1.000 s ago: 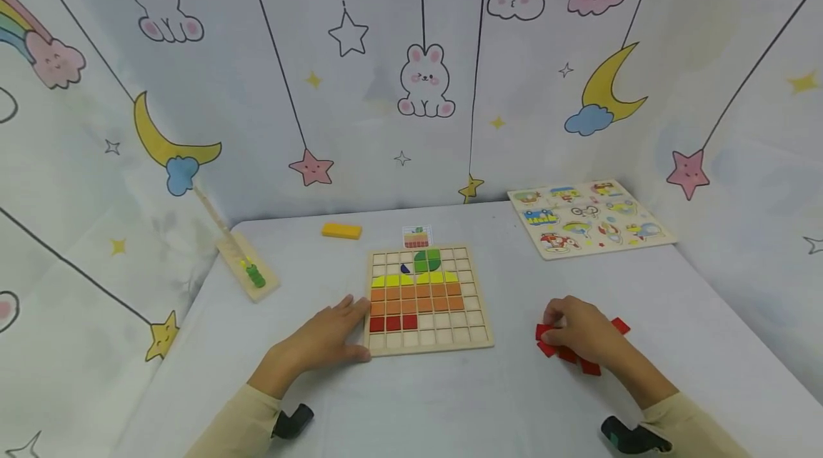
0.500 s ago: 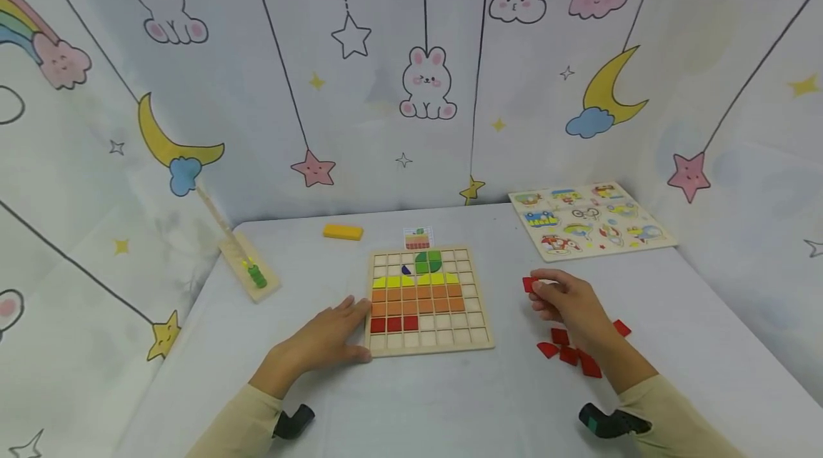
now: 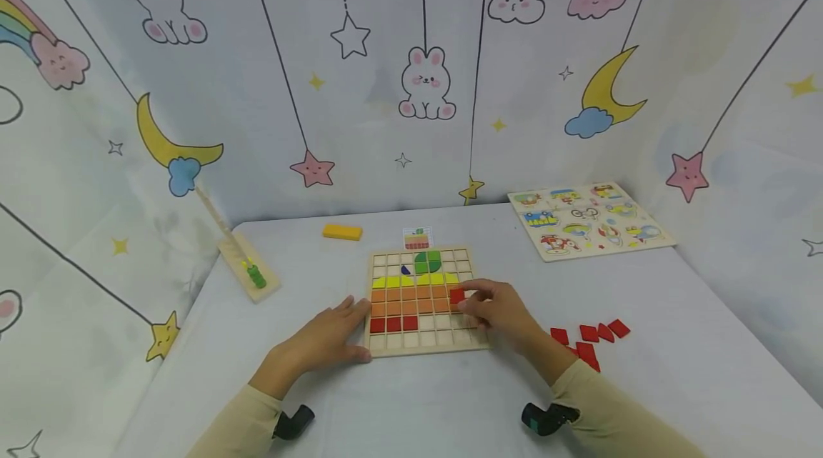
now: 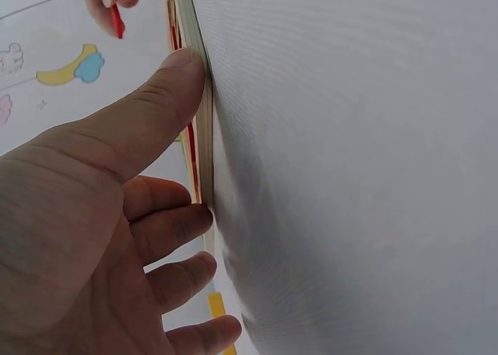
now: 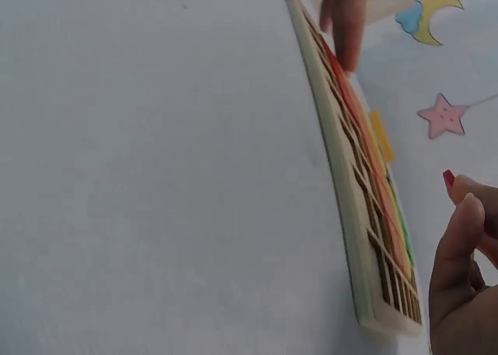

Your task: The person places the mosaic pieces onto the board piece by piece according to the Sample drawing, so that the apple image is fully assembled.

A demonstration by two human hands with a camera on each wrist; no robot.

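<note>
A wooden grid board (image 3: 444, 339) lies on the white table, with green, dark blue, yellow, orange and red tiles in its cells. Along its left edge rests my left hand (image 3: 326, 336), fingers spread; in the left wrist view the thumb (image 4: 167, 90) touches the board's side. Between thumb and fingers my right hand (image 3: 504, 314) pinches a red square tile (image 3: 456, 296), held over the right part of the board. The right wrist view shows that red tile (image 5: 449, 179) raised above the board's surface. Three red tiles (image 3: 393, 324) fill the left of one lower row.
Several loose red tiles (image 3: 588, 333) lie right of the board, some behind my right forearm. A small picture card (image 3: 418, 237) and a yellow block (image 3: 342, 231) are behind the board. A picture puzzle (image 3: 588, 221) stands back right; a wooden toy with a green caterpillar (image 3: 256, 275) is at left.
My right hand has lifted a red tile from the loose pieces and carried it left, over the board. My left hand has stayed at the board's left edge.
</note>
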